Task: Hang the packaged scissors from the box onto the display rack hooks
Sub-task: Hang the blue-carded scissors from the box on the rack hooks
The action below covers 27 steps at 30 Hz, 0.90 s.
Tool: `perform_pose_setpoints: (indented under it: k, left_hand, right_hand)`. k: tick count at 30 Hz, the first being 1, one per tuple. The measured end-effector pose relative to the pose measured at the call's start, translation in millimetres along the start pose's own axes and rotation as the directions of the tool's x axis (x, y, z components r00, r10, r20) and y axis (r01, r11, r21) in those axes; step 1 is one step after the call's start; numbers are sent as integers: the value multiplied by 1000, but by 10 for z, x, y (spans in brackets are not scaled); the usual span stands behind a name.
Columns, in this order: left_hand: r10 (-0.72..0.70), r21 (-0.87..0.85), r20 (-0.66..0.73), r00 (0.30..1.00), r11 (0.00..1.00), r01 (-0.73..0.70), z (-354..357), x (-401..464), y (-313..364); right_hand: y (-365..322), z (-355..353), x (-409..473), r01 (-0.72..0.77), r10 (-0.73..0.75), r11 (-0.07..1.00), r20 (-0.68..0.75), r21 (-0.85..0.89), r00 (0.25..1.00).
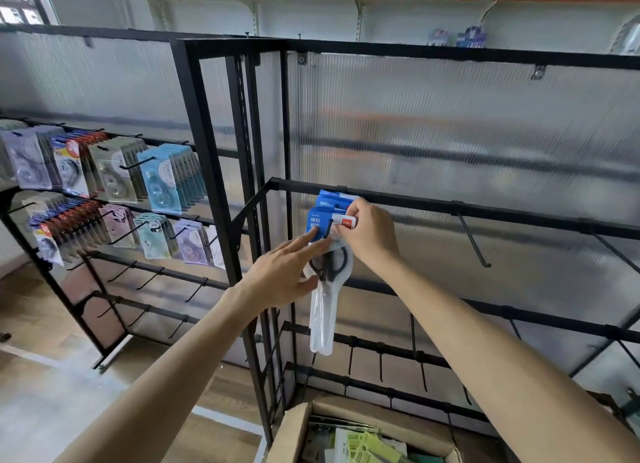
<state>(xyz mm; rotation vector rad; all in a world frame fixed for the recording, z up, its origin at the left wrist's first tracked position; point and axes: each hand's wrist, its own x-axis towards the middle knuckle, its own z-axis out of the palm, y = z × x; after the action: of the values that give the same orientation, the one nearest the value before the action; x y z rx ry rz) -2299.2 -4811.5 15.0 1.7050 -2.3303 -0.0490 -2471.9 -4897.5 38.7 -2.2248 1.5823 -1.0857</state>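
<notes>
At the rack's upper-left hook, the right hand pinches the blue header of the packaged scissors, while the left hand's straight fingers steady it from eight o'clock. The pack looks light, its sleeve slick and floppy; the stiffer header is probably the surest hold. The box sits at six o'clock.

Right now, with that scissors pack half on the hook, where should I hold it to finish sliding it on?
Hold the blue header card at the top, probably pinching its right edge from the right, as the right hand does now. The hang hole sits in that stiff card, and the scissors pack hangs straight down below it. The left hand can steady the front with flat fingers.
</notes>
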Motion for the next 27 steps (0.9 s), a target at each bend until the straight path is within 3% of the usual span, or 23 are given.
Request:
perform_pose_setpoints:
  k: [21, 27]
  left_hand:
    - [56, 86, -26, 998, 995, -54, 25, -448, 41]
    - [70, 69, -50, 996, 995, -66, 98, -717, -15]
  right_hand:
    - [63, -179, -478, 168, -168, 986, -21, -8, 986]
    - [305, -333, -859, 231, -224, 968, 80, -101, 971]
